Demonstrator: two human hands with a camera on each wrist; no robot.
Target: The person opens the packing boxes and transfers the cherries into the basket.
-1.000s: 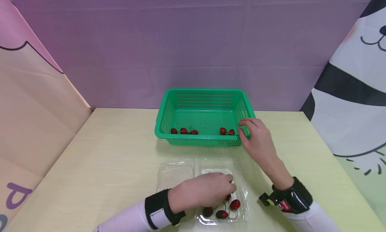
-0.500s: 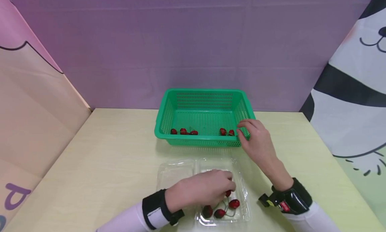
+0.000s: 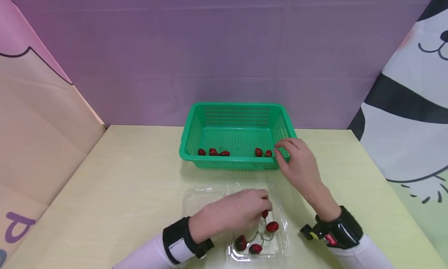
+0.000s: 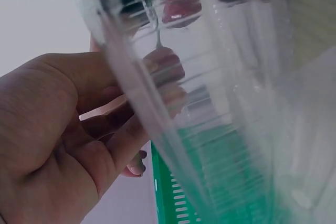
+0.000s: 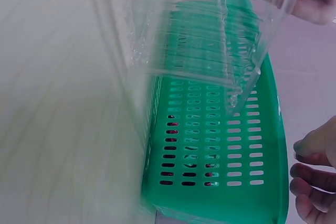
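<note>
In the head view my left hand [image 3: 234, 210] is over the right half of a clear plastic clamshell box [image 3: 286, 245]. Its fingertips pinch a red cherry [image 3: 265, 214], also visible through the plastic in the left wrist view. Three more cherries lie in the box: one on the right [image 3: 272, 226], two near its front edge, their stems meeting in the middle. My right hand [image 3: 299, 164] hovers at the front right corner of a green basket [image 3: 238, 159], its fingers loosely curved and a gap showing between thumb and index finger.
Several cherries sit inside the basket along its front wall, one group on the left [image 3: 213, 152] and one on the right [image 3: 258, 152]. The box's other half [image 3: 203, 195] lies flat to the left. A purple cloth wall [image 3: 231, 59] stands behind the table.
My left hand has shifted slightly toward the basket with the pinched cherry. The right-hand cherry in the box has slid the same way. My right hand stays nearly still.
</note>
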